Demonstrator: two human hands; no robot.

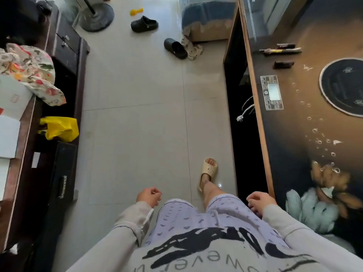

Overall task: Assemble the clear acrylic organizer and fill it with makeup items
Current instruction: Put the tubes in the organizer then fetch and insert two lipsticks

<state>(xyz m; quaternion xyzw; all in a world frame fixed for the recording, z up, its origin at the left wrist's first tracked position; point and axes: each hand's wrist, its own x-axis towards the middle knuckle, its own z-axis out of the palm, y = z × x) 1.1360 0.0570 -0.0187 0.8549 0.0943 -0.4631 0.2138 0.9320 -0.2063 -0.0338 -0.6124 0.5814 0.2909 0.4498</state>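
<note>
I stand on a tiled floor between two pieces of furniture. My left hand (149, 196) hangs by my hip with loosely curled fingers and holds nothing. My right hand (259, 201) hangs the same way beside the dark table's (290, 118) edge, also holding nothing. On the far part of that table lie a few slim dark makeup items: two sticks (280, 49) side by side and a short dark case (283, 64). No clear acrylic organizer is in view.
A round black inset (342, 87) and a control panel (272, 93) sit in the tabletop. A dark cabinet (66, 61) on the left bears floral cloth (29, 69), white boxes and a yellow bag (59, 128). Black clogs (144, 24), a fan base (97, 16) and a yellow toy lie ahead.
</note>
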